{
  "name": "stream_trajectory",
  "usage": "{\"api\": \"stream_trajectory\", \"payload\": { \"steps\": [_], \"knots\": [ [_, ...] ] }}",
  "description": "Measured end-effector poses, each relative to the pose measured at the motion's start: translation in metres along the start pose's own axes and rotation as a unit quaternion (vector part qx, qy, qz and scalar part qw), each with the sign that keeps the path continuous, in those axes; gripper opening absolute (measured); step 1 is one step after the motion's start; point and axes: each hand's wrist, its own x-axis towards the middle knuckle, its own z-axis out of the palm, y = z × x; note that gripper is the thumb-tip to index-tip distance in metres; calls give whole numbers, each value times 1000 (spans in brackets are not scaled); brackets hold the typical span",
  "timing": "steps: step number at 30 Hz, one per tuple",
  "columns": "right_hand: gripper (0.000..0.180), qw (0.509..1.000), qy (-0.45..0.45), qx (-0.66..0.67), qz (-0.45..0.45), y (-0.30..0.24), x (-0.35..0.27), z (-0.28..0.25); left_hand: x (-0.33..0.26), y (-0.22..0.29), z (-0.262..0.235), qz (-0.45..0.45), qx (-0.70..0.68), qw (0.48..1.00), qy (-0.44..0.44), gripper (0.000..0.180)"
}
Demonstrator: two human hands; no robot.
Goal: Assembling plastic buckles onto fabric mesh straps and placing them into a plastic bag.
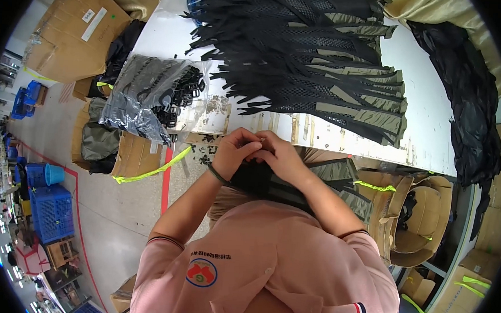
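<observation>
Head view shows both hands meeting just below the near edge of the white table [435,139]. The left hand [235,150] and right hand [282,155] press their fingertips together, pinching something too small to make out between them. Right under the hands, touching the wrists, a black mesh piece with olive trim [329,175] lies in the lap, its long axis running from the left wrist out past the right forearm toward the person's right; the right hand is the nearer one to most of it. Beyond the hands, up on the table, sits a big pile of like mesh pieces [319,63] fanned out, and to the left of the hands a clear bag of black buckles [151,96] hangs over the table's corner. Cardboard boxes [413,218] stand to the right, blue crates [52,210] far left on the grey floor.
</observation>
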Motion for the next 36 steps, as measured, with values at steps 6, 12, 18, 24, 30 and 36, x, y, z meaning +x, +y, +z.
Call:
{"api": "stream_trajectory", "payload": {
  "steps": [6,12,18,24,30,36],
  "knots": [
    [20,990,-20,-23,141,-1,11,13,48,52,-110,151,549,774,278,26],
    [18,988,-18,-142,-53,7,10,30,71,40,-147,17,675,686,271,41],
    [16,989,-65,-32,131,30,21,11,62,44,-134,98,650,711,250,29],
    [18,989,-18,42,144,11,16,-6,19,45,-53,57,170,984,3,17],
    [18,954,-62,217,199,8,7,-21,-9,8,-21,-46,-194,978,-68,17],
    [18,925,-94,306,208,15,-2,-19,-11,-6,-12,-92,-263,956,-91,20]
  ]
}}
